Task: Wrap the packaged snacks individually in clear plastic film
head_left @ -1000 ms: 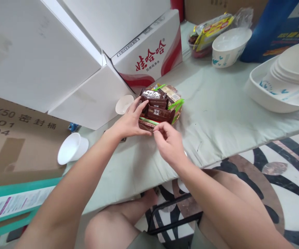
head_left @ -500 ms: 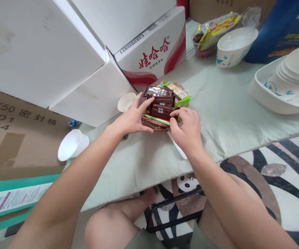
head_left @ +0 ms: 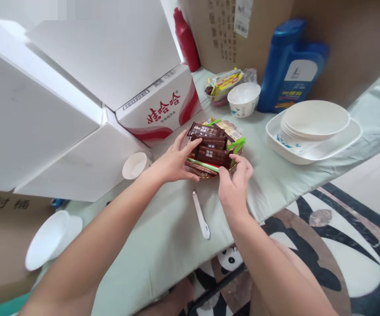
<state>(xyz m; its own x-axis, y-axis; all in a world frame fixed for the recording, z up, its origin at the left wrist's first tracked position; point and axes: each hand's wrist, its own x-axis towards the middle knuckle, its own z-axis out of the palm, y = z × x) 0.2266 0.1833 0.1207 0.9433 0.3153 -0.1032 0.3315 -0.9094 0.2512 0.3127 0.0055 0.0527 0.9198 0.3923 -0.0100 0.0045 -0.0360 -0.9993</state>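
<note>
A gold-rimmed plate (head_left: 206,177) bears brown-wrapped snack bars (head_left: 213,155), thin stick packs with a green edge (head_left: 206,165) and pale packets with green ends (head_left: 230,132). My left hand (head_left: 177,160) lies at the plate's left side, fingers spread, its index fingertip touching a brown bar. At the right front of the pile is my right hand (head_left: 234,180), thumb and index finger apart, near the right end of the lowest bar and the green-edged stick. A white utility knife (head_left: 201,216) rests on the cloth in front of the plate.
White cartons (head_left: 163,109) stand behind on the left, near a small white cup (head_left: 135,166) and a white bowl (head_left: 53,239). To the right are stacked bowls on a white dish (head_left: 338,147), a patterned bowl (head_left: 243,100), a blue jug (head_left: 292,70) and a red bottle (head_left: 186,41).
The camera view has shifted, bringing the red bottle and whole blue jug into sight. My right hand has drawn slightly back from the bars, uncovering the utility knife; my left hand stays beside the plate.
</note>
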